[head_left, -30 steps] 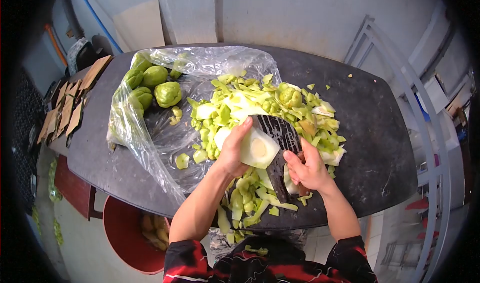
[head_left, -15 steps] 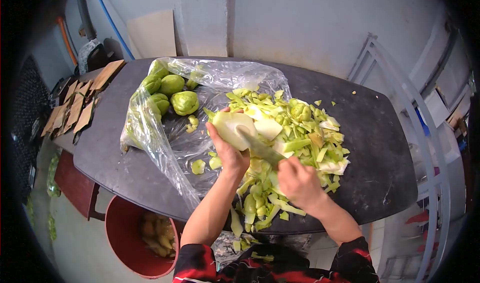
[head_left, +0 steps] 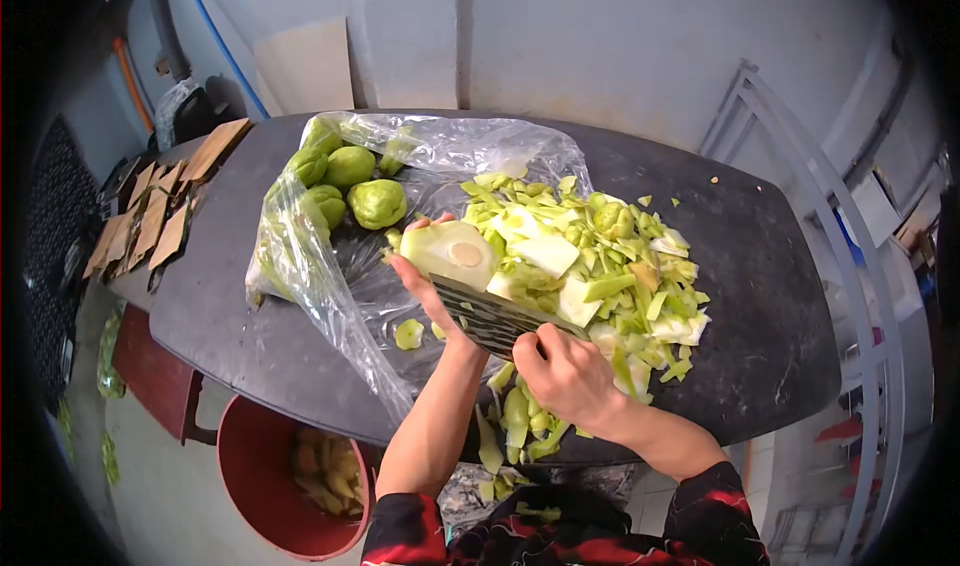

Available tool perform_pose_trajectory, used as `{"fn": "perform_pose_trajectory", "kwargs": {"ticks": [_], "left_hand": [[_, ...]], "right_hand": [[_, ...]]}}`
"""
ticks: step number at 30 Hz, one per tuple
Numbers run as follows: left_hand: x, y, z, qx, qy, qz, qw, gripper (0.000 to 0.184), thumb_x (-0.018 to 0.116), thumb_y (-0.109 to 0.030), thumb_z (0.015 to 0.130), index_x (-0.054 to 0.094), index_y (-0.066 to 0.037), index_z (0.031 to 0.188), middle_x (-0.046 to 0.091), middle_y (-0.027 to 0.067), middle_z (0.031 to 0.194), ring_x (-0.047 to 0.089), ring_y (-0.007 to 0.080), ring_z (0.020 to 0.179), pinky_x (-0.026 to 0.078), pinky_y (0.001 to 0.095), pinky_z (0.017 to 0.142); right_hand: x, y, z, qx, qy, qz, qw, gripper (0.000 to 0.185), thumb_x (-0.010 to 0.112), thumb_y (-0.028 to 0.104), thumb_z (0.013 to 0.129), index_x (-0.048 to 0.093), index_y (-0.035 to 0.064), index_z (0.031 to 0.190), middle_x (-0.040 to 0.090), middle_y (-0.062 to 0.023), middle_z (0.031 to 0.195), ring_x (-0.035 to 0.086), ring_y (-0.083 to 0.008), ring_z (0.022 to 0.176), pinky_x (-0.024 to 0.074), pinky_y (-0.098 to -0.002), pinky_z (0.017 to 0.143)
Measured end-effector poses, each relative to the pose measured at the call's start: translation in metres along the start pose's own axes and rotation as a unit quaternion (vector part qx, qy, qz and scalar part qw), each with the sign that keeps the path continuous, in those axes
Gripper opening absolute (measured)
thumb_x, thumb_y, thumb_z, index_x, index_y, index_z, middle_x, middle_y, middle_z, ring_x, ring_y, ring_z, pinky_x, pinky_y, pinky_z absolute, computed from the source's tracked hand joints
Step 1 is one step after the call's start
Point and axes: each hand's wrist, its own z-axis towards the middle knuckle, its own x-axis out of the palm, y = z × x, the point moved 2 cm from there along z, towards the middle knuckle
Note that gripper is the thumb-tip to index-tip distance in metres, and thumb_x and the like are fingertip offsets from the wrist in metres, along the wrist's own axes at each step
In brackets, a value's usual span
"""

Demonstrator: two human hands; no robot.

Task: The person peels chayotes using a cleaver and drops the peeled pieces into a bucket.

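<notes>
Chayote point(head_left: 435, 251), cut to show a pale seed, sits in the cupped left hand point(head_left: 428, 296), fingers part-curled round it, above the counter point(head_left: 760, 266). The right hand point(head_left: 570, 371) is closed tightly on 1 knife point(head_left: 490, 318), its broad streaked blade slanting along the chayote's lower edge. Green peelings point(head_left: 670, 276) are heaped beyond; whole chayotes point(head_left: 378, 204) lie by the clear plastic bag point(head_left: 325, 306).
</notes>
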Motion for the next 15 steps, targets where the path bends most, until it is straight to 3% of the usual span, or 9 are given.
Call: {"fn": "perform_pose_trajectory", "kwargs": {"ticks": [15], "left_hand": [[0.007, 0.01, -0.009, -0.014, 0.007, -0.012, 1.0, 0.059, 0.04, -0.064, 0.1, 0.05, -0.01, 0.122, 0.055, 0.0118, 0.118, 0.054, 0.0245, 0.112, 0.045, 0.0388, 0.1]], "right_hand": [[0.014, 0.001, 0.01, 0.055, -0.004, -0.032, 0.998, 0.016, 0.06, 0.003, 0.08, 0.052, 0.0014, 0.094, 0.052, -0.0087, 0.075, 0.063, -0.0216, 0.056, 0.0516, -0.033, 0.046]]}}
